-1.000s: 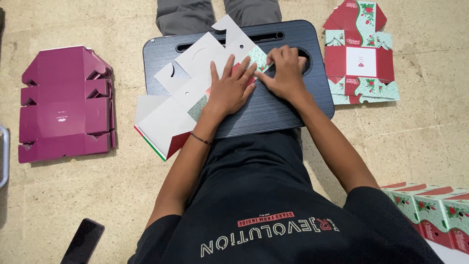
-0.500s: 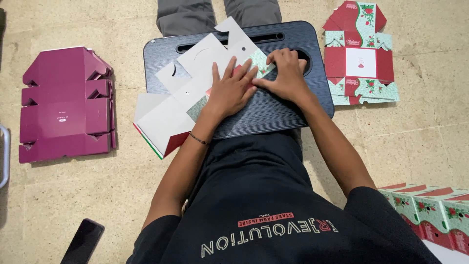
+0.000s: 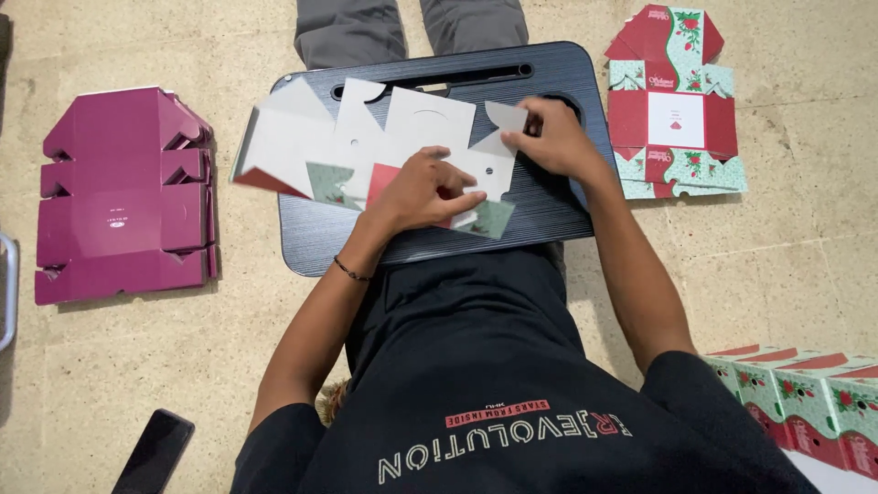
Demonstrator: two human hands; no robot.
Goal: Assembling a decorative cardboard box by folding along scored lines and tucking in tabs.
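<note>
A flat cardboard box blank (image 3: 430, 123), white side up with red and green printed flaps showing at its edges, lies spread across a black lap tray (image 3: 549, 64) on the floor in front of me. My left hand (image 3: 422, 187) presses down on the blank's middle, fingers curled over a fold near a red panel. My right hand (image 3: 551, 139) pinches a white flap at the blank's right end, over the tray's right side.
A stack of flat purple box blanks (image 3: 119, 197) lies on the floor to the left. A red and green printed blank (image 3: 672, 105) lies to the right of the tray. Folded printed boxes (image 3: 805, 393) sit at lower right. A dark phone (image 3: 154, 453) is at lower left.
The blank has been turned and now lies stretched lengthwise across the tray. My hands, close together before, have moved apart: left to the middle, right to the right-hand flap.
</note>
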